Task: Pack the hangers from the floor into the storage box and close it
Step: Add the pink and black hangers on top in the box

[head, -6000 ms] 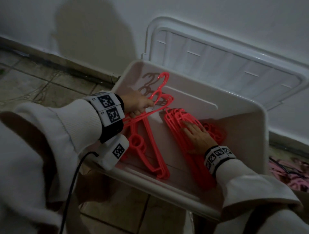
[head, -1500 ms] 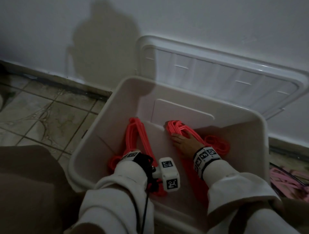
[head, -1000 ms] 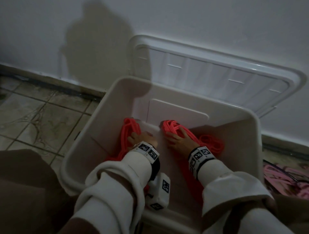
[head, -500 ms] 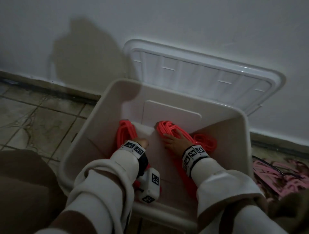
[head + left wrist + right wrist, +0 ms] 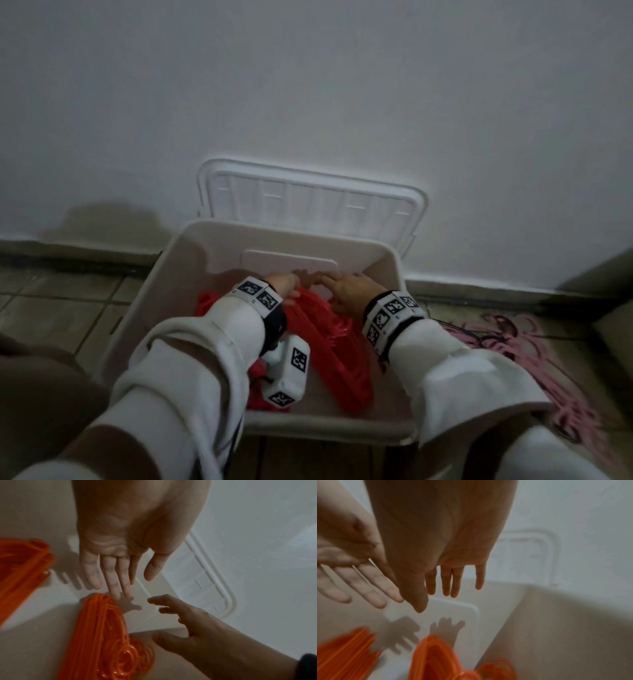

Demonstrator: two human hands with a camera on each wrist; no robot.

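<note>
The red hangers (image 5: 337, 346) lie inside the storage box (image 5: 219, 246) in two bundles, their long axes running from the box's near wall toward its far wall, with the hooked ends pointing at the far wall; one bundle (image 5: 101, 632) sits toward the box's middle, the other (image 5: 22, 566) nearer its left wall. No brand or readable writing shows on them or on the box; only black-and-white square code markers appear on the wrist bands (image 5: 390, 317). The left hand (image 5: 284, 284) is above the bundles near the far wall, fingers straight and slightly spread, gripping nothing. The right hand (image 5: 346, 291), just beside it, also has its fingers extended and loose, holding nothing. The box's white lid (image 5: 308, 202) stands on edge behind the box against the wall (image 5: 308, 85). Pink hangers (image 5: 534, 356) lie tangled on the tiled floor (image 5: 61, 308) to the right of the box.
</note>
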